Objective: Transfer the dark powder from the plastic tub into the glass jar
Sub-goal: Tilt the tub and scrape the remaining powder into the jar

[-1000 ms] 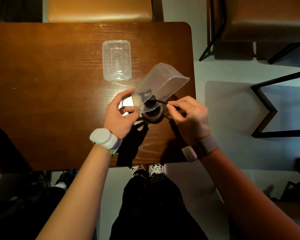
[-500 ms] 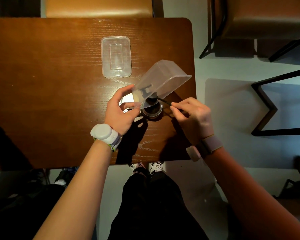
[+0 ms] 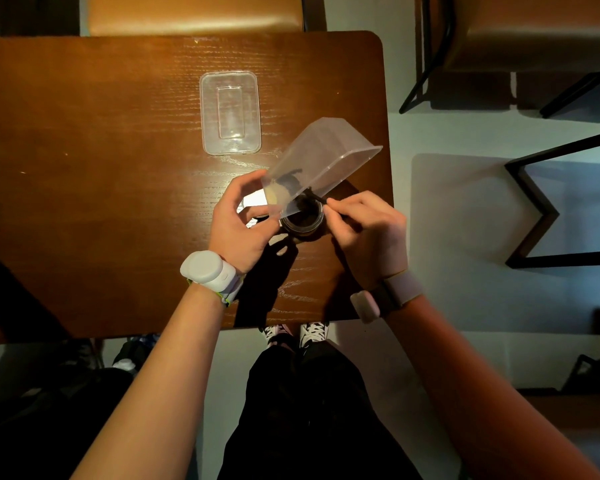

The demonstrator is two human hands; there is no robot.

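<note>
The plastic tub [image 3: 321,161], thin, light and likely bendy, tips over the glass jar [image 3: 302,221], left hand [image 3: 238,223] pinching its lower corner, right hand [image 3: 368,230] pinching a thin dark stick [image 3: 317,198].

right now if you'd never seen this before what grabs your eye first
The clear plastic tub, tipped steeply over the small glass jar near the table's right edge, held by the left hand. The right hand works a thin dark tool at the tub's lip, where dark powder clings. Farther back, the tub's clear lid lies flat on the wooden table.
</note>
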